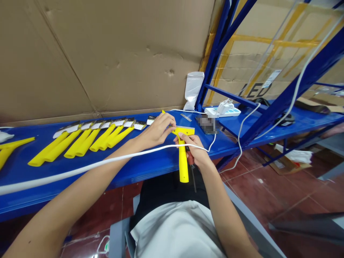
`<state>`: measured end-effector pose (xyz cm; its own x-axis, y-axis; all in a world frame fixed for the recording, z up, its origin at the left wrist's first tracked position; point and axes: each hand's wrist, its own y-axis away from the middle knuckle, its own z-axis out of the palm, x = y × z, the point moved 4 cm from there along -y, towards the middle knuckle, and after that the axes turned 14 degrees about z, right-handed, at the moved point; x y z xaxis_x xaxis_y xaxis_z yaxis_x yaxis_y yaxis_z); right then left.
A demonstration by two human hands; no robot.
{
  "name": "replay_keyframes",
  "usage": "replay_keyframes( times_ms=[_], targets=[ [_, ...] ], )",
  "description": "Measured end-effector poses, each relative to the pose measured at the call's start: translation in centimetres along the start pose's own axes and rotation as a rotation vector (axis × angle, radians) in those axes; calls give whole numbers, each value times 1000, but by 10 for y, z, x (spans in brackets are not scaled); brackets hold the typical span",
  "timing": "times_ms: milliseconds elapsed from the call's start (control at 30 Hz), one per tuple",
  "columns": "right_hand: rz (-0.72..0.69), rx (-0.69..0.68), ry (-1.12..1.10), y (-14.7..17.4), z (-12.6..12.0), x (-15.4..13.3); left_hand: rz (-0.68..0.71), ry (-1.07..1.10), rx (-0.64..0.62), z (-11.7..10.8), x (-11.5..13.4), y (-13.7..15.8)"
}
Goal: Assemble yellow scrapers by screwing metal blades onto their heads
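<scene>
In my right hand (197,150) is a yellow T-shaped scraper (183,163), its handle pointing down toward my lap and a thin metal strip along its head. That same hand also grips a screwdriver (190,157) with a reddish handle, its shaft pointing down. My left hand (161,129) has its fingers bent and pinched together at the left end of the scraper's head. Whatever lies between those fingertips is too small or hidden to make out. A white cable (150,152) crosses in front of both arms.
Several yellow scrapers (80,143) with labelled blades lie in a row on the blue shelf (150,165). Another yellow handle (16,145) lies far left. A loose metal blade (186,117), a pixelated dark object (208,124) and a power strip (223,111) are near the blue post.
</scene>
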<state>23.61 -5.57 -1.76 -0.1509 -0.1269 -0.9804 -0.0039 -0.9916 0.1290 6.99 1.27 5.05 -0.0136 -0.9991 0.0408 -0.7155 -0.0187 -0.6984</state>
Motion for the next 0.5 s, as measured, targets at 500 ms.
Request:
replay_keyframes(
  times_ms=[500],
  targets=[
    [11,21,-67,1,-1,-3,178,-70,43,1,7,3]
  ],
)
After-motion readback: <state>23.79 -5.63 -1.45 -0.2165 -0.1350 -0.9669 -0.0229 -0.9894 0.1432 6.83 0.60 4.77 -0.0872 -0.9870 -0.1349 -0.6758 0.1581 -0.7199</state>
